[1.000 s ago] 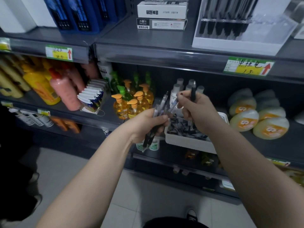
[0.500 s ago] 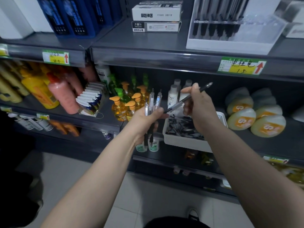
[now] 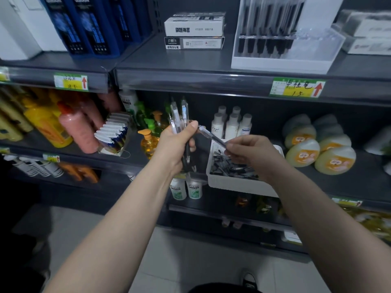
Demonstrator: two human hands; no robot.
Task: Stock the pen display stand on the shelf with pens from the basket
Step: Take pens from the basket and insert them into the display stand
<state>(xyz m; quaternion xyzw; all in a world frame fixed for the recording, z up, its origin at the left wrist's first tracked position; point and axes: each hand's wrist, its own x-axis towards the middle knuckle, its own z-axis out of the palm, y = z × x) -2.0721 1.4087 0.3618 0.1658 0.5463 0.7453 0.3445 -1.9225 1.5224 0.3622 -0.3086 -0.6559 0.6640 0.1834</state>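
Note:
My left hand [image 3: 177, 142] grips a bunch of clear-barrelled pens [image 3: 179, 117] upright in front of the middle shelf. My right hand [image 3: 251, 153] pinches a single pen [image 3: 211, 136] by one end, its other end pointing left toward the bunch. Below my right hand a white basket [image 3: 237, 186] with several dark pens sits on the middle shelf. The white and clear pen display stand [image 3: 281, 62] stands on the top shelf at the right, with several black pens in its left slots; its right part looks empty.
Two flat boxes [image 3: 193, 30] lie left of the stand on the top shelf, blue packs [image 3: 88, 24] further left. White bottles [image 3: 231, 125], soap dispensers [image 3: 149, 140] and round packs [image 3: 317, 144] crowd the middle shelf around the basket. Tiled floor lies below.
My right hand has dropped toward the basket and turned its pen from pointing up-right to pointing left at the bunch. My left hand raised the bunch more upright.

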